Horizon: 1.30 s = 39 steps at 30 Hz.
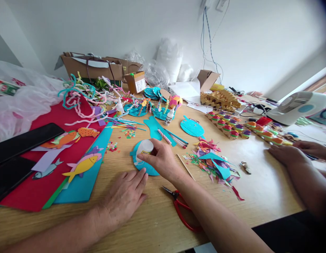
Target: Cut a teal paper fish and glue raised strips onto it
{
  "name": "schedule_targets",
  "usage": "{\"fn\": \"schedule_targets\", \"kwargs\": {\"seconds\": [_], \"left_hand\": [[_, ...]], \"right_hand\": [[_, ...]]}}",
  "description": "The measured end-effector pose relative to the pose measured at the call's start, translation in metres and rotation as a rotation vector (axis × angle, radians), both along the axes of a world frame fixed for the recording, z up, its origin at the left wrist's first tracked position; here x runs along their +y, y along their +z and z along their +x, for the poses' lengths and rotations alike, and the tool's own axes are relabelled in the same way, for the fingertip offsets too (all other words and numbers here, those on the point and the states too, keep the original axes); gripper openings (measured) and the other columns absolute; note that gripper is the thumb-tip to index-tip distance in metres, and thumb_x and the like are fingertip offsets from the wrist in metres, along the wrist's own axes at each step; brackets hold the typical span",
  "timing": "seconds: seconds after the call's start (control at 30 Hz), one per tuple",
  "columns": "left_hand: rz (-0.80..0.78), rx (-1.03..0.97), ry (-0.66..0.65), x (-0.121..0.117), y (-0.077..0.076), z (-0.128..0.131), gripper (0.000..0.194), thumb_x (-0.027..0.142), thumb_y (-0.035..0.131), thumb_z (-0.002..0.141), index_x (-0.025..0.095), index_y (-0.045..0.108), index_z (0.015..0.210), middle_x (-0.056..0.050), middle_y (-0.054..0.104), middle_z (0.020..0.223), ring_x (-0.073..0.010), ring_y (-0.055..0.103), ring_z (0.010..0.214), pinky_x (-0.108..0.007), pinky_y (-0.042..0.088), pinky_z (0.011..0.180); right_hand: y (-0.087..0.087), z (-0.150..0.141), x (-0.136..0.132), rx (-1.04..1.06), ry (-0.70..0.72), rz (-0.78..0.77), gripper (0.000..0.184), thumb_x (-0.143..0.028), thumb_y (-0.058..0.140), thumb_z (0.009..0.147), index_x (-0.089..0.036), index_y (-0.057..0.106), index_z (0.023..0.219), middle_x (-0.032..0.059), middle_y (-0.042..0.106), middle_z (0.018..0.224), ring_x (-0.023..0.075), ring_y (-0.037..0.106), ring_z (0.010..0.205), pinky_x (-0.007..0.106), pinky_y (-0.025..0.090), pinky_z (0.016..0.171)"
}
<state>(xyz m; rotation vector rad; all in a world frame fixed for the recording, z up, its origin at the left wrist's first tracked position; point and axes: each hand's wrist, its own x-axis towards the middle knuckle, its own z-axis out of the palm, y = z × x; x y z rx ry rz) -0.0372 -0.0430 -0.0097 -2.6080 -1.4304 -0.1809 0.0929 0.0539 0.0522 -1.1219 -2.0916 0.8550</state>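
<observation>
My right hand [164,157] grips a white glue bottle [146,146], tipped with its base up and its nozzle low over a round blue paper cutout [151,171]. The nozzle is too small to tell whether it touches the paper. Flat on the table lies my left hand [124,193], fingers stretched out, fingertips at the near edge of the cutout. Red-handled scissors [182,207] rest below my right forearm, partly covered by it. A thin wooden stick [186,167] lies to the right of my right hand.
Colored paper sheets [73,193] with paper fish [82,167] lie left, beside black phones [28,142]. Paper scraps [212,161] are heaped right. Behind stand another glue bottle [169,116], blue cutouts [191,127] and pipe cleaners [78,91]. Another person's hands [289,154] are at far right.
</observation>
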Motion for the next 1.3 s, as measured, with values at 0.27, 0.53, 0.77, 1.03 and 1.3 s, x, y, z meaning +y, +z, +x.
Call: {"fn": "schedule_targets", "kwargs": {"seconds": [0.27, 0.53, 0.77, 1.03, 1.3], "left_hand": [[-0.008, -0.002, -0.001, -0.001, -0.001, 0.000, 0.041, 0.026, 0.055, 0.085, 0.007, 0.055, 0.121, -0.016, 0.061, 0.124, -0.0290, 0.061, 0.100, -0.042, 0.054, 0.077], [-0.018, -0.007, 0.006, 0.000, -0.001, 0.001, 0.042, 0.026, 0.057, 0.084, 0.007, 0.056, 0.121, -0.015, 0.062, 0.123, -0.0298, 0.061, 0.101, -0.042, 0.054, 0.078], [-0.039, 0.004, 0.021, 0.002, 0.001, 0.001, 0.042, 0.026, 0.057, 0.084, 0.008, 0.056, 0.122, -0.015, 0.062, 0.124, -0.0297, 0.060, 0.103, -0.042, 0.053, 0.081], [-0.047, -0.041, 0.024, 0.001, 0.000, 0.001, 0.038, 0.023, 0.051, 0.085, 0.009, 0.055, 0.121, -0.015, 0.062, 0.122, -0.0294, 0.059, 0.103, -0.043, 0.052, 0.080], [-0.063, -0.058, 0.006, 0.001, 0.002, 0.001, 0.040, 0.021, 0.053, 0.084, 0.006, 0.054, 0.121, -0.018, 0.061, 0.123, -0.0310, 0.060, 0.102, -0.044, 0.052, 0.078]], "right_hand": [[-0.002, -0.004, 0.002, -0.002, 0.022, -0.031, 0.025, -0.027, 0.075, 0.068, -0.017, 0.052, 0.066, -0.0066, 0.046, 0.059, 0.0086, 0.040, 0.055, 0.022, 0.028, 0.051], [-0.005, -0.006, 0.003, 0.020, 0.039, -0.059, 0.022, -0.022, 0.075, 0.067, -0.018, 0.053, 0.067, -0.0061, 0.050, 0.060, 0.0090, 0.044, 0.056, 0.021, 0.030, 0.051], [-0.006, -0.006, 0.001, 0.016, 0.051, -0.029, 0.023, -0.025, 0.076, 0.068, -0.018, 0.054, 0.067, -0.0058, 0.053, 0.062, 0.0091, 0.047, 0.058, 0.021, 0.031, 0.052], [0.002, -0.004, -0.004, -0.079, 0.069, 0.045, 0.020, -0.028, 0.070, 0.072, -0.018, 0.053, 0.076, -0.0050, 0.050, 0.061, 0.0094, 0.043, 0.056, 0.021, 0.031, 0.051], [0.007, 0.000, -0.006, 0.021, 0.051, 0.011, 0.019, -0.031, 0.066, 0.075, -0.017, 0.057, 0.083, -0.0056, 0.047, 0.061, 0.0090, 0.041, 0.056, 0.021, 0.032, 0.052]]}}
